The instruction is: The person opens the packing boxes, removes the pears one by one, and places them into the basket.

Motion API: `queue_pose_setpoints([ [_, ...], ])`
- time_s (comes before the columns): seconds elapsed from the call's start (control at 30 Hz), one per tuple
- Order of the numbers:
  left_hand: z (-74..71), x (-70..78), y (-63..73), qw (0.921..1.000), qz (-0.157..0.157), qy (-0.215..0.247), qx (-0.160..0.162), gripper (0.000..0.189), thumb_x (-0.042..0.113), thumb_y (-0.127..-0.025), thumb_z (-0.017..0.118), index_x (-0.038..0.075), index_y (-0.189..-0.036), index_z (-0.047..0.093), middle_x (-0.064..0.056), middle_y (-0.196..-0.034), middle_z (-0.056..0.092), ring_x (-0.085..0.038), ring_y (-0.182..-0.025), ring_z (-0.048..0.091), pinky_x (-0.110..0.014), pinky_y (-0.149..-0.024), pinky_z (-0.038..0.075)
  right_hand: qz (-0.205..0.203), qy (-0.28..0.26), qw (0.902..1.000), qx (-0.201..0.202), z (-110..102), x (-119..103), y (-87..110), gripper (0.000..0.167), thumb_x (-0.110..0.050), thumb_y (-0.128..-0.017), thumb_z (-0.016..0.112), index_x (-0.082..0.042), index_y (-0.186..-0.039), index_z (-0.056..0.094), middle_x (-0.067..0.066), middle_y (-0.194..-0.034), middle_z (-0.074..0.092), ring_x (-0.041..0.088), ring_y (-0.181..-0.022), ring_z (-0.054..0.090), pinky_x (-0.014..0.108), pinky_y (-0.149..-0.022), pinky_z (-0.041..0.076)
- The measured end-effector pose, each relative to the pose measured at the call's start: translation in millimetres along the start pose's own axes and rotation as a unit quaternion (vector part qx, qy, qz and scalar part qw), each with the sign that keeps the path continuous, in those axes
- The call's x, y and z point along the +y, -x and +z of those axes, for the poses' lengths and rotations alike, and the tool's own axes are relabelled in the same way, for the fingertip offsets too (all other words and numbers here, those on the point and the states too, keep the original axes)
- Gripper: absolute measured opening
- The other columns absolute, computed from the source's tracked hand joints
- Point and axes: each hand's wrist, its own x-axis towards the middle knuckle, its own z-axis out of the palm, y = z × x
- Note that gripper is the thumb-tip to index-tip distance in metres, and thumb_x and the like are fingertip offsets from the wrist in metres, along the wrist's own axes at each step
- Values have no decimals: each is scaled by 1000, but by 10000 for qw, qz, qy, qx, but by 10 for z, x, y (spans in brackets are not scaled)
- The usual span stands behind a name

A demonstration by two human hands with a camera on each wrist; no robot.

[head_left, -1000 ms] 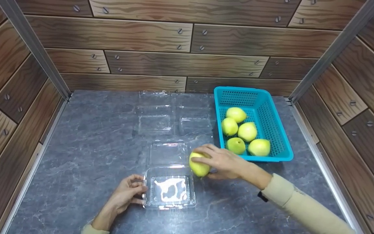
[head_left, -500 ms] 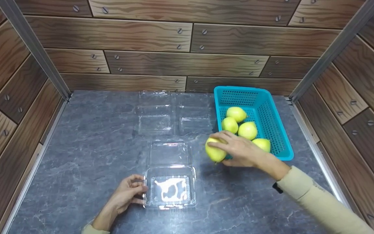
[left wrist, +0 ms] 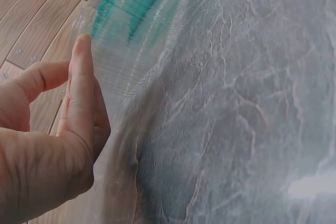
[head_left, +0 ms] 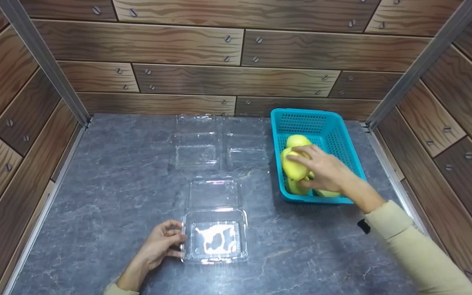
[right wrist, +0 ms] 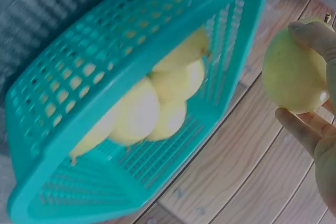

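My right hand (head_left: 324, 166) grips a yellow-green pear (head_left: 294, 164) over the turquoise plastic basket (head_left: 344, 143). In the right wrist view the held pear (right wrist: 295, 69) has its stem at the upper right, with fingertips around it. Several other pears (right wrist: 135, 113) lie in the basket; in the head view the hand and held pear partly cover them. My left hand (head_left: 160, 241) pinches the left rim of a clear plastic clamshell container (head_left: 240, 241), whose lid (head_left: 213, 194) lies folded back. The left wrist view shows the left hand (left wrist: 68, 108) against the clear wall.
More clear clamshell containers (head_left: 195, 153) stand open at the back of the grey marbled tabletop (head_left: 109, 184), left of the basket. Wood-patterned walls (head_left: 187, 80) and metal corner posts (head_left: 416, 61) enclose the table on three sides.
My right hand has carried the pear from beside the front clamshell rightward and back, over the basket. The left hand and the container have stayed in place.
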Motion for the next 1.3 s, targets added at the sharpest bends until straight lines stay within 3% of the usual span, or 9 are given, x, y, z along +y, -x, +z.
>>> queue_pose_setpoints([
  [0.27, 10, 2, 3, 10000, -11, 10, 83, 33, -4, -88, 66, 3, -117, 54, 2, -89, 65, -12, -77, 66, -29, -61, 68, 580, 0, 9983, 33, 45, 390, 75, 75, -26, -76, 95, -12, -141, 61, 23, -144, 58, 45, -126, 59, 59, -87, 65],
  [0.63, 29, -1, -1, 9999, 13, 2, 140, 31, -5, -87, 64, 4, -115, 54, 0, -89, 66, -12, -76, 67, -26, -58, 66, 1234, -63, 9920, -255, 107, 758, 109, 73, -19, -82, 91, -7, -146, 58, 25, -147, 54, 49, -129, 54, 64, -100, 57],
  [1.0, 12, 4, 11, 10000, 40, -34, 11, 32, -4, -90, 65, 2, -119, 53, 3, -90, 65, -11, -77, 67, -25, -59, 66, 2075, -373, 9746, -750, 164, 1012, 94, 74, -21, -88, 86, -4, -151, 51, 28, -152, 48, 52, -138, 47, 71, -107, 52],
  [1.3, 21, 5, -1, 10000, 36, -19, 0, 34, -3, -89, 67, 2, -118, 52, 2, -87, 66, -10, -74, 67, -26, -59, 66, 2453, -439, 9628, -1043, 233, 1191, -11, 75, -25, -89, 85, -2, -152, 50, 32, -153, 47, 55, -138, 48, 73, -109, 49],
])
